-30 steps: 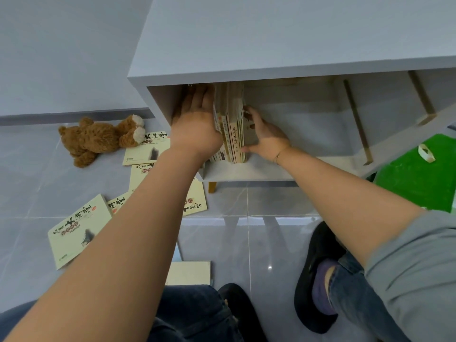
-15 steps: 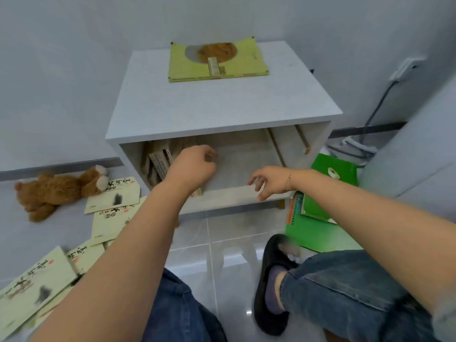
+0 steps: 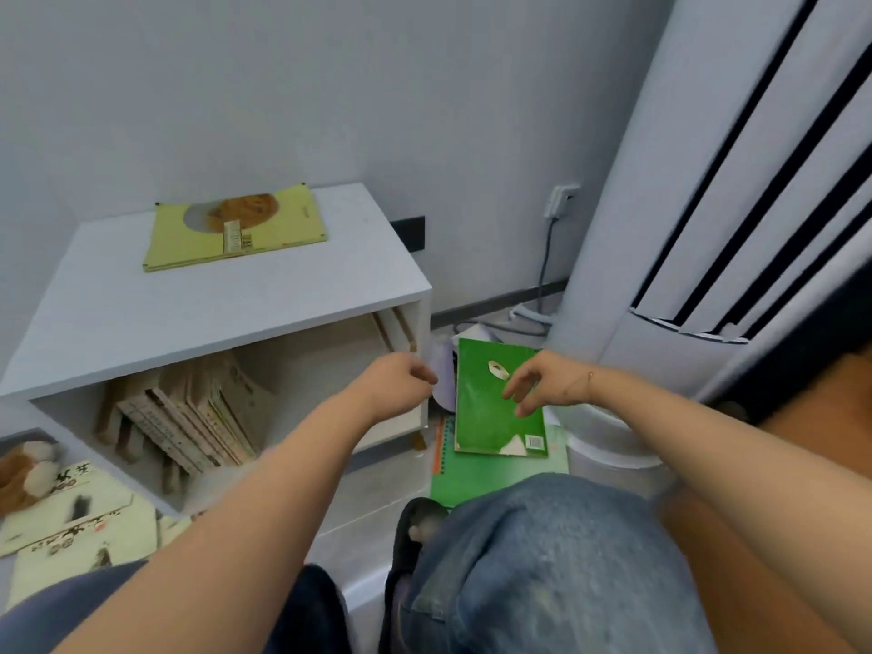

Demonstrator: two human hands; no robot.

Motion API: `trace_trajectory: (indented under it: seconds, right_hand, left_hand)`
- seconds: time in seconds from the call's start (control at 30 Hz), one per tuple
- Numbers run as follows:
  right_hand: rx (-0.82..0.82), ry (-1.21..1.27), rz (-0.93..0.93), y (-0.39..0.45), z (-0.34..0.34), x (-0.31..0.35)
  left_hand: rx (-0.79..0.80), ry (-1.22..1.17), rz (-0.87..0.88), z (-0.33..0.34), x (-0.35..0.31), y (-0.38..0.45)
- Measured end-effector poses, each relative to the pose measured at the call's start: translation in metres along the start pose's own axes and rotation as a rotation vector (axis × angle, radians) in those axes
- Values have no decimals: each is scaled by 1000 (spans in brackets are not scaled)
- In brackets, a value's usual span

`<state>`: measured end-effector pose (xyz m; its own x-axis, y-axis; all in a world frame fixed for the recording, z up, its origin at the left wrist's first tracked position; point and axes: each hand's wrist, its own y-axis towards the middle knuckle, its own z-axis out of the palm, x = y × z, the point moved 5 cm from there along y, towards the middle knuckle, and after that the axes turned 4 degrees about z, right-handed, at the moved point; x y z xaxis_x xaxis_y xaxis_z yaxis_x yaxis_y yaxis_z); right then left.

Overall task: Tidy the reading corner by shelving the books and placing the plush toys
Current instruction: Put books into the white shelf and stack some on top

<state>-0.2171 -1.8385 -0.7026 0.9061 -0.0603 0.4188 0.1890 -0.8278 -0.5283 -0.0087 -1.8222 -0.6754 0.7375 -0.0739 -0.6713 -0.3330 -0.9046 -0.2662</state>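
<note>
Centre frame: left hand [image 3: 396,387] hangs in front of the shelf unit [image 3: 226,313], right end of its opening, fingers loosely curled, holding nothing. Right hand [image 3: 542,382] is just right of it, over the green book [image 3: 490,408], fingers relaxed and a little spread, empty; whether the fingertips touch the cover is hard to say from this angle. Green book lies flat on the floor, lower centre-right, long axis running toward the top of the frame, on top of a green spiral notebook [image 3: 476,474]. Shelved books [image 3: 188,422] sit at the left end of the opening, spines outward, all leaning left. Yellow book [image 3: 236,228] lies flat on the unit's top, long axis left-right. Lower left: cream books [image 3: 80,521] scattered flat on the floor, brown plush toy [image 3: 23,469] partly cut off at the left edge.
</note>
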Motion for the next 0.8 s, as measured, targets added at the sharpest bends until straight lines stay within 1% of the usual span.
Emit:
trace_trajectory:
  seconds: [0.1,0.27,0.37,0.43,0.53,0.6,0.7,0.8]
  right_hand:
    - [-56,107,53,8,3,-27]
    - [-126,379,215,47,29,-86]
    - [-175,553,341,74,49,-117]
    - [-156,574,345,95,54,-125]
    - [-171,648,323,117,47,-125]
    - [-182,714,361,130,48,-135]
    - [-151,753,465,139,61,-156]
    - [-139,767,483,139,65,-157]
  left_hand:
    - [84,-50,-39,35,-3,25]
    - [172,-139,-144,103,24,82]
    - [194,-183,-225,135,41,116]
    - [200,-216,-281,155,54,141]
    - [174,-293,-366,186,75,174]
    - [148,-336,-414,203,93,199]
    - [23,-406,-490,225,132,235]
    - [-83,-495,-566,247,163,249]
